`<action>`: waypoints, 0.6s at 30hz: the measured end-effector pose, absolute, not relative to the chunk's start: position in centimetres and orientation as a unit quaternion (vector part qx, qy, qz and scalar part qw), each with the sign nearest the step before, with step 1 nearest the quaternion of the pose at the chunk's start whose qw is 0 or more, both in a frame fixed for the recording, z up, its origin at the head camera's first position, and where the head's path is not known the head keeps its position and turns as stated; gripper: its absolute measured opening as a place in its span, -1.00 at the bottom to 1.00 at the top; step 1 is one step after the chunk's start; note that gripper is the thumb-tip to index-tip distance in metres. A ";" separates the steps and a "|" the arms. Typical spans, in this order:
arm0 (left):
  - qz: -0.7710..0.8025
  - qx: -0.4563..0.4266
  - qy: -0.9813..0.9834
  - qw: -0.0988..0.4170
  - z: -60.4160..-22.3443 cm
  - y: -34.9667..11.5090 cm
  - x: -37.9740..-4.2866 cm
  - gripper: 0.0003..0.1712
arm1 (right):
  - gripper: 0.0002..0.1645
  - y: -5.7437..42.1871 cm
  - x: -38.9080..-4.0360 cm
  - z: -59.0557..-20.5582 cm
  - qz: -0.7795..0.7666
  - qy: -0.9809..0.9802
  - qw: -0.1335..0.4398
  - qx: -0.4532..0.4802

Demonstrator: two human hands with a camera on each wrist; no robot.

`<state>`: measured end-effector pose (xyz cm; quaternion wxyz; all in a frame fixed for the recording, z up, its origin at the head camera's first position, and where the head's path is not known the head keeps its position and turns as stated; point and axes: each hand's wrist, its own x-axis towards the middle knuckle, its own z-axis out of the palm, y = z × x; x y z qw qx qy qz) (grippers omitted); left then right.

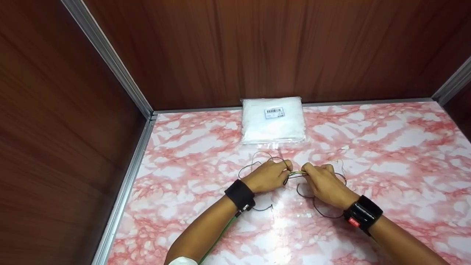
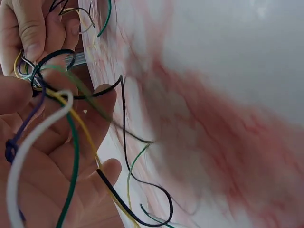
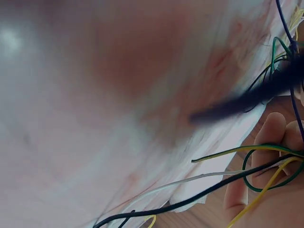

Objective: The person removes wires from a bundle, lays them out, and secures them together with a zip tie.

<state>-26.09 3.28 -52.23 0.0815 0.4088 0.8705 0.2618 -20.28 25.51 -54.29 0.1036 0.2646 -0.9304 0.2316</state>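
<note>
Between the two hands runs a short stretch of thin coloured wires [image 1: 297,172]. The left hand [image 1: 268,176] pinches the bundle at its left end, and the right hand [image 1: 327,186] grips it just to the right. Loose ends spread out past both hands. In the left wrist view, a white wire [image 2: 40,128], a green wire [image 2: 75,166] and a purple wire [image 2: 31,116] hang in front of the left palm. The right wrist view has a black wire [image 3: 199,194] and a yellow-green wire [image 3: 223,153] trailing from the right hand's fingers [image 3: 270,130].
A clear bag of white material [image 1: 272,127] with a barcode label lies against the back panel. Brown wood-look panels [image 1: 206,48] with metal edging [image 1: 128,81] enclose the red and white marbled table [image 1: 191,147]. A green cable [image 1: 220,235] follows the left forearm.
</note>
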 end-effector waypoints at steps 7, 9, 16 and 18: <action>0.228 0.417 0.878 0.061 -52.1 2.3 -26.3 -0.84 | -0.92 25.8 -20.2 -54.5 0.212 -0.935 0.094 0.269; 0.222 0.419 0.879 0.050 -52.1 2.0 -26.3 -0.85 | -0.88 25.9 -20.1 -54.5 0.204 -0.935 0.099 0.272; 0.238 0.442 0.864 0.033 -52.3 1.1 -26.5 -0.85 | -0.77 26.6 -20.0 -54.4 0.169 -0.939 0.101 0.282; 0.244 0.441 0.864 0.025 -52.3 0.8 -26.6 -0.84 | -0.75 27.0 -20.0 -54.4 0.162 -0.941 0.099 0.280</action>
